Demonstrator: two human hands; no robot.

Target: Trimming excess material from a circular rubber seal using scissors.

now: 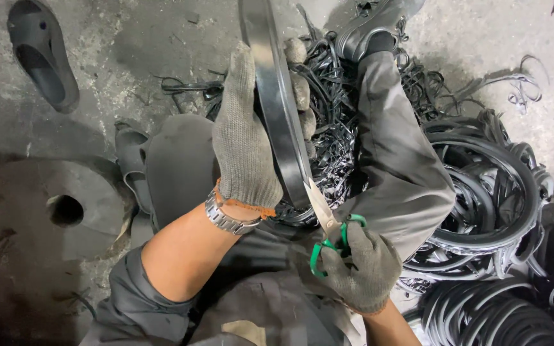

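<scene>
Gripping a large black rubber ring (278, 96) upright above the lap, the gloved left hand (245, 138) wraps its fingers around the band. The right hand (360, 266) clenches green-handled scissors (328, 230), blades at its lower edge. The ring looks light, flexible, somewhat slippery; best held mid-band.

Both hands wear grey knitted work gloves with orange-trimmed cuffs, the left hand (246, 138) and the right hand (363, 269). A silver metal wristwatch (226, 220) circles the left wrist. Grey trousers (399, 160) and a black shoe (370, 29) clothe the legs.
</scene>
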